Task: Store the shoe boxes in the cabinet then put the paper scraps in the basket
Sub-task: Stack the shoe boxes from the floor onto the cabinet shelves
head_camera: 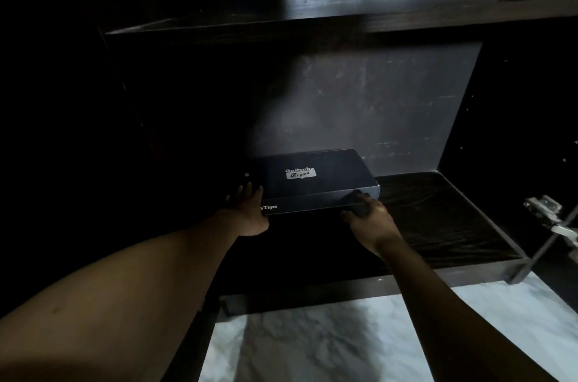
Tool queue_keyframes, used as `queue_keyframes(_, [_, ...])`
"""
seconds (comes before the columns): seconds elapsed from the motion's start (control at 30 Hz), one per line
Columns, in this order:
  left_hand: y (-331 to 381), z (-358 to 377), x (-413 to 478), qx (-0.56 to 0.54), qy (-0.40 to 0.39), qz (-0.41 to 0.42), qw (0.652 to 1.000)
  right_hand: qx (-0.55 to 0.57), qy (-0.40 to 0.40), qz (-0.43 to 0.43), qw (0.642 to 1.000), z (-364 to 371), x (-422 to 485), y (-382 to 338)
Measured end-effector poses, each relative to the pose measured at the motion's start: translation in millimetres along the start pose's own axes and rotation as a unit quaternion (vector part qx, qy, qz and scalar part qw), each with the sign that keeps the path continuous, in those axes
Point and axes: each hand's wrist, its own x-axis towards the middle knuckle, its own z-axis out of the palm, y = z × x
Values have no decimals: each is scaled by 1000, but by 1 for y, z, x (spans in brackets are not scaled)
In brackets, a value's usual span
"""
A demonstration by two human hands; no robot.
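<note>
**Item:** black rectangular cardboard shoe box [316,177], white "Onitsuka Tiger" label on lid and front face.

**Location:** flat on the lower shelf [444,213] of a dark wooden cabinet [359,100]. It sits left of centre and well back, with its far end near the rear panel. A second shelf [312,22] runs above it.

**Hands:**
- The left hand [248,209] lies against the box's front left corner, fingers straight and reaching over the lid edge. It appears to be pressing, not clasping.
- The right hand [367,214] is at the front right corner, thumb and fingers curled round it in a light grip. The dim light makes the finger detail uncertain.

**Other:** silver metal door hinge [545,213] at the right edge; pale marbled floor [312,344] below.

**Progress (judged):** this box is as good as stored and needs only releasing. No other boxes are in view, so how many are left cannot be told. Paper scraps and basket are not visible, and that stage looks unstarted.
</note>
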Motion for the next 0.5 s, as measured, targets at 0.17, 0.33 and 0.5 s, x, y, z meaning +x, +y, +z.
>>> queue_keyframes(0.17, [40,-20,-23,-44,6,50,998,-53,79,-13,995,-37,-35,-14])
queue_keyframes(0.33, [98,-44,-61,-54,44,123,990,-134,138,-33,981,-87,-87,-31])
queue_keyframes(0.5, [161,-61,-120,-94,67,217,969,-169,170,-26,970,-142,-139,-34])
